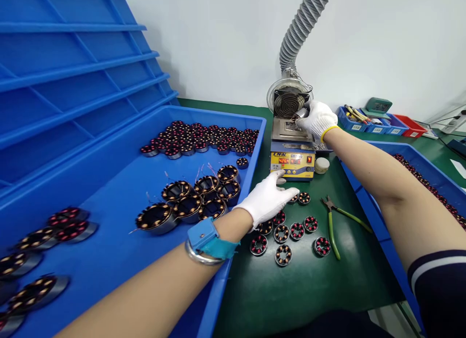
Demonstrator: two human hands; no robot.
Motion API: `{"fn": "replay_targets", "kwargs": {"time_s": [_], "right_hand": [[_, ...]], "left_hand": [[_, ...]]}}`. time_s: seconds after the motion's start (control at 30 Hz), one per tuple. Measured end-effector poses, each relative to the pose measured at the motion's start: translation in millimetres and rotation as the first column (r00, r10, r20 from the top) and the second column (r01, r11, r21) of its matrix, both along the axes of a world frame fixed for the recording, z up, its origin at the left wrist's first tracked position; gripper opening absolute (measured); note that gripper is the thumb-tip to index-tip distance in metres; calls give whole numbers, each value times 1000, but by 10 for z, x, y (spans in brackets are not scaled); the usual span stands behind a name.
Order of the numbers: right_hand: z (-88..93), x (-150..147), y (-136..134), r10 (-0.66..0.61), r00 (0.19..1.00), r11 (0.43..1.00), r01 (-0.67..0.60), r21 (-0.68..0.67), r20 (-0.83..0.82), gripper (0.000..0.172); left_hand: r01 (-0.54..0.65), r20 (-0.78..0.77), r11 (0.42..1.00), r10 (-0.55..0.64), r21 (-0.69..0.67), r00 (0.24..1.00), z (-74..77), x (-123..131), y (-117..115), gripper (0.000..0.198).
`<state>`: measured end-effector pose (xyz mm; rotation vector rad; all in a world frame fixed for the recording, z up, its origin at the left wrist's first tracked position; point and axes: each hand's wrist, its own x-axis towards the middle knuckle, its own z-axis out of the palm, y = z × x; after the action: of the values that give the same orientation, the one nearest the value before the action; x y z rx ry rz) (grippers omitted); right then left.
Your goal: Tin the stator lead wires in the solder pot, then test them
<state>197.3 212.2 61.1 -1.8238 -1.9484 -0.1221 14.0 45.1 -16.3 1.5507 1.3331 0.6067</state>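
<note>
My right hand, in a white glove, is closed on a metal ring-shaped part over the solder pot. Beneath the pot, a yellow-fronted control unit shows red digits. My left hand, also gloved, hovers palm down over small wound stators on the green table, its fingers spread apart. Around it lie stators with red windings and copper ones. Whether the left fingertips touch the stator beside them is unclear.
A large blue tray with many stators fills the left. Green-handled cutters lie at right, beside another blue tray. A grey duct rises behind the pot. Small bins stand at the back right.
</note>
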Motion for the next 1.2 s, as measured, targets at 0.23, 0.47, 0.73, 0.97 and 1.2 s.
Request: {"fn": "replay_targets", "kwargs": {"time_s": [0.23,0.47,0.73,0.97,1.2], "right_hand": [[36,3,0,-10,1000,1000,10,-1,-17,36],[233,129,-158,92,959,996,-83,43,-268,32],[19,55,-1077,-43,455,869,-422,-258,-890,33],[-342,-13,-1841,-193,336,674,-637,-373,-922,45],[-506,71,-2104,-52,259,650,-725,-229,-965,45]], "left_hand": [[-6,29,1000,6,0,1000,7,9,6,85],[-18,64,999,15,43,998,-62,-13,49,82],[-159,523,984,94,80,847,159,-43,24,68],[96,548,992,-33,-87,836,288,18,-264,55],[-62,493,983,142,-176,858,483,-26,-525,41]]}}
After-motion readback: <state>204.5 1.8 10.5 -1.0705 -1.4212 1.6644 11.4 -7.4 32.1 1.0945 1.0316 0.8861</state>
